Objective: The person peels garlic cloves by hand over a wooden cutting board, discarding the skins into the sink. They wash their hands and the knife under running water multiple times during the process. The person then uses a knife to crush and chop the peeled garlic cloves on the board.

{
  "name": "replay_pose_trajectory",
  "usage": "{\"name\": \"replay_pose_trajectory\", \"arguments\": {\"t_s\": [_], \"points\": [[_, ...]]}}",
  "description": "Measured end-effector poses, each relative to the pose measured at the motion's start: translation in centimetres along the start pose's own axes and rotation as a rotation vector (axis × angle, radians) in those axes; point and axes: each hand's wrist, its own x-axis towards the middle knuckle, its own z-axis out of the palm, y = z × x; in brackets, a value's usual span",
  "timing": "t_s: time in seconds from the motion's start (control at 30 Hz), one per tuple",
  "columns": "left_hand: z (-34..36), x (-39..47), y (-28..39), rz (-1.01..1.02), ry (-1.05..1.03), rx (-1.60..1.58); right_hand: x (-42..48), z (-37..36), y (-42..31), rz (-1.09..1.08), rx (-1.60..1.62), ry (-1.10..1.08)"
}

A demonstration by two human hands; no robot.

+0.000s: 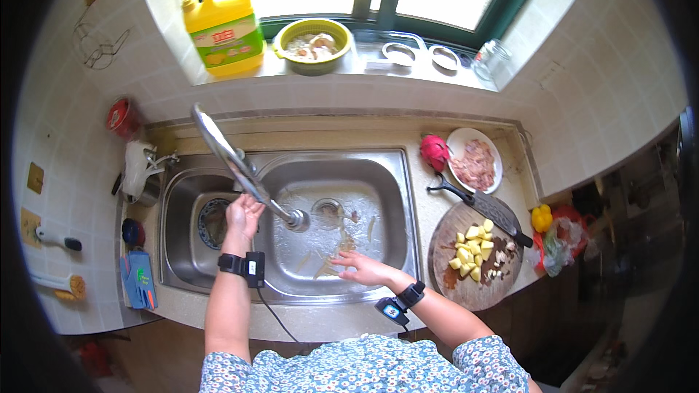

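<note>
A chrome gooseneck faucet (235, 164) arches over a double stainless steel sink (404, 202). My left hand (244, 215) is raised beside the faucet's neck, palm up and fingers slightly curled; whether it touches the metal I cannot tell. Over the near part of the large basin hovers my right hand (357, 268), its fingers spread and nothing in them. Thin peelings (344, 243) lie wet on the basin floor around the drain strainer (327, 213). In the small left basin sits a blue-patterned bowl (212, 225), partly hidden by my left hand and wrist.
At right, a round wooden cutting board (445, 229) bears potato chunks (469, 254), garlic and a knife (491, 210). Behind it are a plate of raw meat (475, 166) and a dragon fruit (434, 152). Blue gloves (138, 279) lie left of the sink.
</note>
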Motion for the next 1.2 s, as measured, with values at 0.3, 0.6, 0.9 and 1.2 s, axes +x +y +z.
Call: {"name": "replay_pose_trajectory", "arguments": {"t_s": [0.3,0.6,0.9,1.2], "points": [[0.1,-1.7,-7.6,-0.058,-0.470,1.504,-14.0,0.5,4.3,0.044,-0.517,0.434],[4.4,-11.9,-20.2,0.071,-0.307,1.557,-30.7,-4.3,14.5,0.368,-0.343,1.265],[19.9,-24.4,-25.7,0.594,-0.276,1.363,-33.2,-8.3,21.1,0.281,-0.190,1.048],[33.8,-29.1,-38.1,0.660,-0.825,1.309,-34.9,-10.0,21.3,0.088,0.136,0.980]]}}
